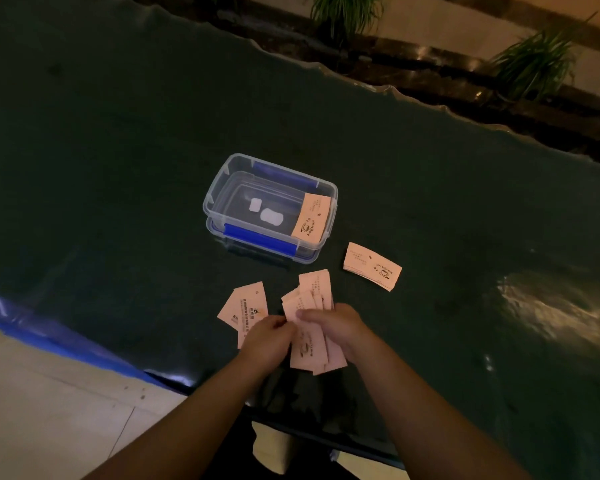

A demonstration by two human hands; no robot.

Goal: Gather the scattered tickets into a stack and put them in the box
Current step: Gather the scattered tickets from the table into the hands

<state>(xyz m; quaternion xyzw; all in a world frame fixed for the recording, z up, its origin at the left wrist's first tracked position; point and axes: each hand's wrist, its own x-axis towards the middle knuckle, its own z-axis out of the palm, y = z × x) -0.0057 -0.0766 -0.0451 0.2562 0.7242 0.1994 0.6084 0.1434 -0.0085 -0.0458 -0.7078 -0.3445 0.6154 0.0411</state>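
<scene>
Several pale pink tickets (pixel 310 299) lie fanned on the dark green table near its front edge. My right hand (pixel 329 325) grips this bunch from the right, and my left hand (pixel 269 336) pinches its left side. A few more tickets (pixel 248 306) lie loose just left of my left hand. A small neat stack of tickets (pixel 373 266) rests to the right of the box. The clear plastic box (pixel 222 188) with blue clips stands open at mid table. One ticket (pixel 310 220) leans inside its right end.
The dark green table (pixel 118 150) has a wavy far edge, with potted plants (pixel 534 60) beyond it. A blue strip (pixel 49 330) borders the table's near left edge above a pale tiled floor (pixel 49 410). Two white labels (pixel 265 211) show through the box bottom.
</scene>
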